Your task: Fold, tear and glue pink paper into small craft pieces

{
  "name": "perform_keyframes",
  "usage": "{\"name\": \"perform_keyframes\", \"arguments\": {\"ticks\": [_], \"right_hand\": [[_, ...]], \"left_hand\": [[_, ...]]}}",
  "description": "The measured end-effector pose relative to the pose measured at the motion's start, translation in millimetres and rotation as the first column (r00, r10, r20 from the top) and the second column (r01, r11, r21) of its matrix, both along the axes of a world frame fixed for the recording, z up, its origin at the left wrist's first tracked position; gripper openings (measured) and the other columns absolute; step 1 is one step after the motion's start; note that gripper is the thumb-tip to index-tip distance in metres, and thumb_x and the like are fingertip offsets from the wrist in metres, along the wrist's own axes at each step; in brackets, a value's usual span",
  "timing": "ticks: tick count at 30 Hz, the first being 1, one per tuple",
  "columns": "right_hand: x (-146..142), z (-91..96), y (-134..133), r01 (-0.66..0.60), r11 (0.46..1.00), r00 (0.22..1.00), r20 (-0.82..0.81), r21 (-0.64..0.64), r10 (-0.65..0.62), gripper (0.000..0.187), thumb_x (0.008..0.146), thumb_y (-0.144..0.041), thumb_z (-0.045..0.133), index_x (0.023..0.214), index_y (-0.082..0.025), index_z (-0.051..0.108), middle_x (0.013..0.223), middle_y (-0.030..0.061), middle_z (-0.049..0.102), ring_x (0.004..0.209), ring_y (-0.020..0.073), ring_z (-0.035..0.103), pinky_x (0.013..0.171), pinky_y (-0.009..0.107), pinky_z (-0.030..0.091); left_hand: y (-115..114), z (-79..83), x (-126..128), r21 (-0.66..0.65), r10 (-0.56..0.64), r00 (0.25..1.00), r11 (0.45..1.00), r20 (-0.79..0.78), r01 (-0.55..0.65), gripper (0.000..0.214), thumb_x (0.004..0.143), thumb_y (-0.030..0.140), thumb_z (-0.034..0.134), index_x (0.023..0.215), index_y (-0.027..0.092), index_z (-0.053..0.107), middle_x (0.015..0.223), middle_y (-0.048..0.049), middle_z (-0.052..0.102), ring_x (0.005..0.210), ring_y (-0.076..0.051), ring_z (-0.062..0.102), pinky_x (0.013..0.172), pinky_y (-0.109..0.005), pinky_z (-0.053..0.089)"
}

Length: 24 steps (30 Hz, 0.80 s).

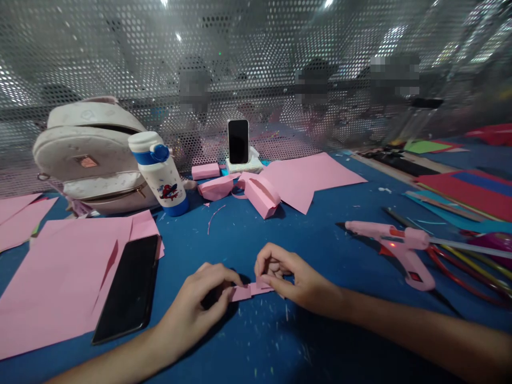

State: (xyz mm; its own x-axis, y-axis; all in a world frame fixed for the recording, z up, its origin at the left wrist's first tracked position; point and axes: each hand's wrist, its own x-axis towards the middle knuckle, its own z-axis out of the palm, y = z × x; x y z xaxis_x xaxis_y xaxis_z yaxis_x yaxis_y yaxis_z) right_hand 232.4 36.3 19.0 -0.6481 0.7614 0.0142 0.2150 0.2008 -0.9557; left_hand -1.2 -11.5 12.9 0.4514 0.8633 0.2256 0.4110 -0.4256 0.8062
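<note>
Both my hands rest on the blue table [256,234] and pinch a small folded pink paper strip [250,290]. My left hand [200,304] grips its left end with curled fingers. My right hand [286,277] holds the right end between thumb and fingertips. The strip lies flat on the table between them.
A black phone [130,288] lies on pink paper sheets [52,272] at the left. Behind stand a white backpack [88,154], a white and blue bottle [160,173], a propped phone [238,141] and folded pink pieces [260,194]. A pink glue gun [400,245] and coloured sheets [468,192] lie at the right. People sit beyond the mesh screen [256,64].
</note>
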Motion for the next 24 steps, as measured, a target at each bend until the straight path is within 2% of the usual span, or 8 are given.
{"name": "perform_keyframes", "arguments": {"ticks": [3,6,9,14,19,24], "right_hand": [[0.5,-3.8,1.5,-0.003,1.000,1.000,-0.020,-0.030,0.003,0.004,0.088,-0.016,0.052,0.087,-0.019,0.050,0.080,-0.0013,0.059,0.056,0.0074,0.046,0.052,0.021,0.035],[0.4,-6.9,3.8,-0.012,0.999,1.000,-0.011,-0.033,0.012,0.006,0.086,-0.013,0.051,0.086,-0.017,0.055,0.079,-0.0012,0.058,0.058,0.0085,0.051,0.053,0.021,0.038],[-0.6,-7.0,5.0,0.021,1.000,1.000,0.022,0.022,-0.022,0.009,0.085,-0.012,0.053,0.088,-0.016,0.060,0.077,-0.0013,0.057,0.061,0.0095,0.051,0.055,0.021,0.038],[-1.7,-3.5,5.2,0.061,0.986,0.993,0.087,0.154,-0.075,0.014,0.084,-0.008,0.055,0.090,-0.016,0.065,0.086,-0.0006,0.063,0.059,0.0079,0.043,0.057,0.022,0.036],[-1.8,-2.1,5.5,0.070,0.982,0.994,0.072,0.178,-0.084,0.013,0.087,-0.010,0.056,0.091,-0.016,0.066,0.090,0.0008,0.065,0.061,0.0085,0.046,0.059,0.022,0.039],[-2.6,-2.1,5.1,0.071,0.986,0.995,0.063,0.152,-0.081,0.010,0.087,-0.012,0.058,0.091,-0.016,0.066,0.089,0.0009,0.067,0.061,0.0084,0.048,0.061,0.022,0.041]], "left_hand": [[1.7,-0.5,0.1,0.018,-0.026,1.000,0.999,-0.010,0.026,0.022,0.097,0.012,0.046,0.095,0.024,0.065,0.088,0.0020,0.067,0.080,-0.013,0.057,0.076,-0.026,0.037],[2.6,-2.1,0.7,0.010,-0.029,0.999,1.000,-0.021,0.029,0.025,0.096,0.010,0.045,0.092,0.023,0.066,0.086,0.0025,0.068,0.080,-0.013,0.058,0.076,-0.027,0.036],[2.8,-3.3,1.3,-0.004,-0.004,0.998,1.000,-0.065,0.004,0.026,0.094,0.009,0.045,0.093,0.024,0.066,0.087,0.0027,0.068,0.083,-0.015,0.057,0.078,-0.028,0.036],[3.0,-2.2,1.7,0.002,0.017,0.992,1.000,-0.129,-0.017,0.029,0.093,0.006,0.044,0.097,0.026,0.064,0.093,0.0031,0.066,0.091,-0.016,0.057,0.084,-0.032,0.034],[3.9,-2.5,0.3,-0.010,0.005,0.992,1.000,-0.123,-0.006,0.029,0.094,0.006,0.044,0.099,0.027,0.064,0.102,0.0018,0.063,0.100,-0.017,0.056,0.088,-0.033,0.033],[4.5,-3.7,-0.1,-0.005,-0.003,0.992,1.000,-0.127,0.003,0.027,0.095,0.008,0.045,0.100,0.027,0.064,0.102,0.0005,0.064,0.100,-0.018,0.056,0.088,-0.034,0.033]]}}
